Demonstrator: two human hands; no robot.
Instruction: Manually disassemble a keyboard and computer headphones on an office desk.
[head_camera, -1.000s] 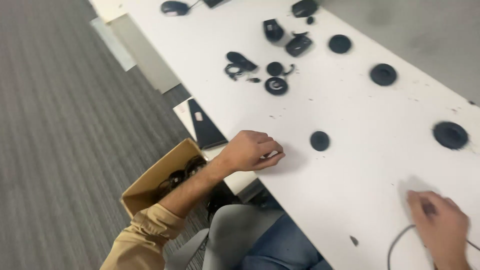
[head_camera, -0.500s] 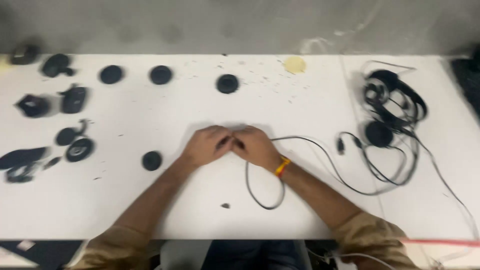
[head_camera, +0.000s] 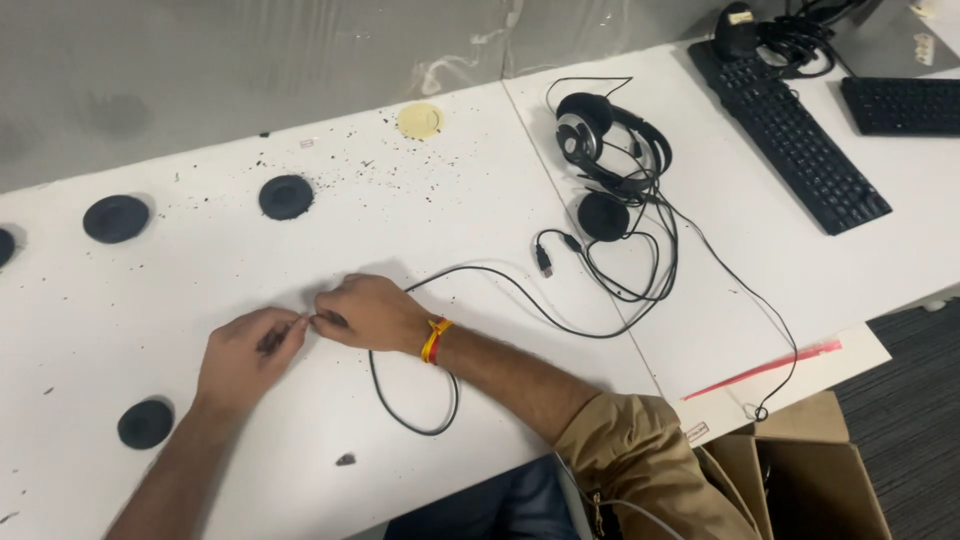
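Two hands meet on the white table in the lower left part of the frame, fingertips almost touching each other. The left hand is half curled, with thumb and fingers pinched on something small and dark; I cannot tell what this piece is. The right hand is closed into a loose fist, its fingertips pinching at the same spot, and it wears a red and yellow band on the wrist. A thin black cable comes out from under the right hand, makes a loop toward the near edge of the table, and runs to the right up to a black headset, which lies in the upper middle with its wire in loose coils. Several round black foam pads lie around the hands: one near the left forearm at the lower left, one at the upper left, one a little more to the right. A pale yellow disc sits near the far edge, with black crumbs scattered between it and the pads. Between the hands and the far edge the table surface is mostly bare, so there is room there. At the upper right lie a black keyboard and part of a second keyboard. The near edge of the table passes just under the cable loop, and a brown cardboard box stands on the floor at the lower right.
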